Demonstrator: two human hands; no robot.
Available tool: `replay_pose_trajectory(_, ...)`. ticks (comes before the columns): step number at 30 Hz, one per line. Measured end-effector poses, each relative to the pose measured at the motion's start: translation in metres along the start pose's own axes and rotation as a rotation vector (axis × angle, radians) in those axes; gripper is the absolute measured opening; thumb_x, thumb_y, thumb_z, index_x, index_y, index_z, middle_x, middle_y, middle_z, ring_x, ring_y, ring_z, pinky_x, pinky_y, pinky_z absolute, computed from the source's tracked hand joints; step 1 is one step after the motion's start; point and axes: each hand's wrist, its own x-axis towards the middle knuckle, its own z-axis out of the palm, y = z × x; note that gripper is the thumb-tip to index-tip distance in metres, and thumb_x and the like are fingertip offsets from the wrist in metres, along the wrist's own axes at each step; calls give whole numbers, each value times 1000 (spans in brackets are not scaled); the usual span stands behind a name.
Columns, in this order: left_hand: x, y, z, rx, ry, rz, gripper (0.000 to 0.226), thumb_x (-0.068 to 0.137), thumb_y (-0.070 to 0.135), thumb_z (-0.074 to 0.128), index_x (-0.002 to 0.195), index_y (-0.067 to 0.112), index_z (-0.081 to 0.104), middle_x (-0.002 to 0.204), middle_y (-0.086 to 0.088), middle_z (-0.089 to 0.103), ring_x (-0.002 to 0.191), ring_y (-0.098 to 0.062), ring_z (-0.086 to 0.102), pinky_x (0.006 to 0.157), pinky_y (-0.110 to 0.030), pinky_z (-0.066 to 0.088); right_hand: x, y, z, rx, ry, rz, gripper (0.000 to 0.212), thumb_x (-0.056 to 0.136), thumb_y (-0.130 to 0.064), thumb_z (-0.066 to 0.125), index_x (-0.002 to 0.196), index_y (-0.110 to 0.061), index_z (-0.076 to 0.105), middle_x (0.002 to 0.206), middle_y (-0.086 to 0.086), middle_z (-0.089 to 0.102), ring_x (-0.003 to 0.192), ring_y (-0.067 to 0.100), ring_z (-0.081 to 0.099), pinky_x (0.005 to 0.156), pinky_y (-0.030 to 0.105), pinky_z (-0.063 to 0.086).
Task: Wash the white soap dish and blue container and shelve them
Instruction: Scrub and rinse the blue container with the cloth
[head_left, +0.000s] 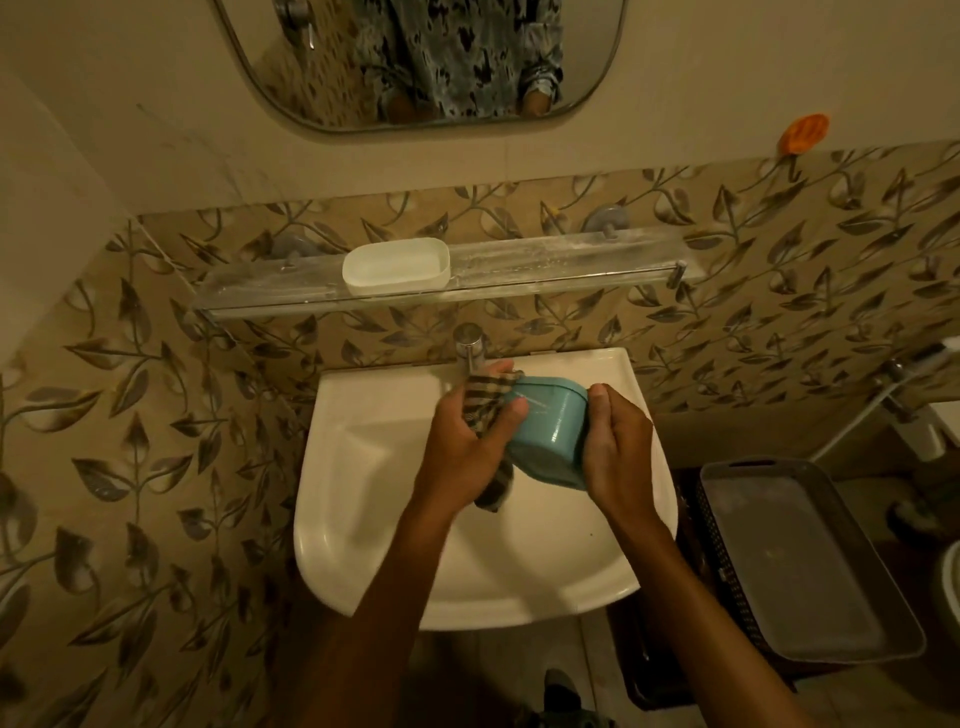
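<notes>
The blue container (548, 431) is held on its side over the white sink (374, 519), just below the tap (470, 345). My right hand (618, 447) grips its right side. My left hand (467, 447) presses a checked cloth (485, 402) against the container's left face; the cloth's tail hangs down below the hand. The white soap dish (396, 268) sits upright on the glass shelf (571, 262) above the sink, left of the shelf's middle.
A mirror (421, 62) hangs above the shelf. An orange hook (802, 133) is stuck to the wall at upper right. A grey tray (800, 561) on a dark woven basket stands right of the sink. Leaf-patterned tiles cover the walls.
</notes>
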Motion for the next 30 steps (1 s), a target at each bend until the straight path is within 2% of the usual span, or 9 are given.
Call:
replay_pose_trajectory(3, -19, 10, 24, 75, 85, 49, 31, 95, 40, 46, 107, 68, 42, 120, 9, 58, 98, 11, 60, 71, -11, 53, 1, -11, 10, 123, 147, 176, 46, 95, -37, 35, 58, -21, 57, 60, 0, 63, 59, 16, 65, 53, 31, 49)
replay_pose_trajectory(5, -29, 14, 33, 228, 131, 182, 37, 97, 35, 41, 116, 66, 36, 135, 1, 51, 119, 2, 52, 92, -24, 52, 3, -14, 11, 73, 194, 163, 50, 100, -32, 40, 53, -25, 54, 56, 0, 61, 55, 20, 64, 54, 35, 51)
replay_pose_trajectory(8, -41, 15, 53, 568, 82, 425, 47, 93, 25, 34, 139, 24, 40, 150, -6, 39, 143, -17, 24, 117, -44, 24, 1, -16, 12, 26, 181, 11, 55, 102, -12, 43, 49, -28, 44, 48, -8, 47, 43, 5, 48, 47, 35, 39)
replay_pose_trajectory(12, -36, 13, 47, 626, 3, 496, 52, 90, 16, 35, 141, 12, 39, 150, -7, 38, 144, -20, 24, 116, -49, 27, -1, -15, 9, 68, 196, 84, 53, 102, -14, 43, 51, -26, 48, 50, -4, 52, 47, 10, 56, 49, 37, 44)
replay_pose_trajectory(14, -23, 11, 32, 476, 21, 355, 48, 94, 13, 42, 142, 16, 37, 150, -5, 38, 142, -17, 28, 113, -47, 33, 0, -16, 9, 99, 243, 204, 54, 102, -24, 41, 49, -19, 49, 54, 9, 58, 55, 31, 63, 56, 48, 52)
replay_pose_trajectory(17, -19, 10, 29, 301, 81, 232, 46, 97, 30, 37, 142, 25, 35, 150, 0, 39, 138, -14, 36, 110, -45, 39, 1, -19, 12, 109, 286, 254, 53, 102, -26, 40, 50, -16, 49, 56, 12, 59, 58, 32, 63, 59, 49, 53)
replay_pose_trajectory(23, -47, 2, 57, 696, -32, 604, 59, 83, 12, 38, 142, 12, 35, 151, -5, 34, 145, -15, 16, 118, -41, 20, -4, -15, 2, 114, 174, 135, 50, 101, -12, 46, 53, -23, 54, 52, -5, 55, 50, 20, 54, 54, 41, 47)
replay_pose_trajectory(28, -14, 10, 27, 315, 144, 124, 38, 96, 14, 45, 134, 19, 47, 130, -2, 56, 121, -14, 53, 92, -19, 51, -4, -19, 5, 161, 260, 341, 47, 100, -32, 40, 59, -15, 56, 68, 14, 65, 70, 34, 69, 61, 45, 55)
replay_pose_trajectory(30, -21, 12, 30, 336, 209, 98, 37, 98, 23, 42, 135, 21, 45, 130, -1, 56, 121, -15, 54, 91, -26, 53, 1, -24, 3, 140, 262, 296, 48, 101, -31, 39, 60, -13, 56, 68, 14, 65, 68, 31, 69, 58, 40, 54)
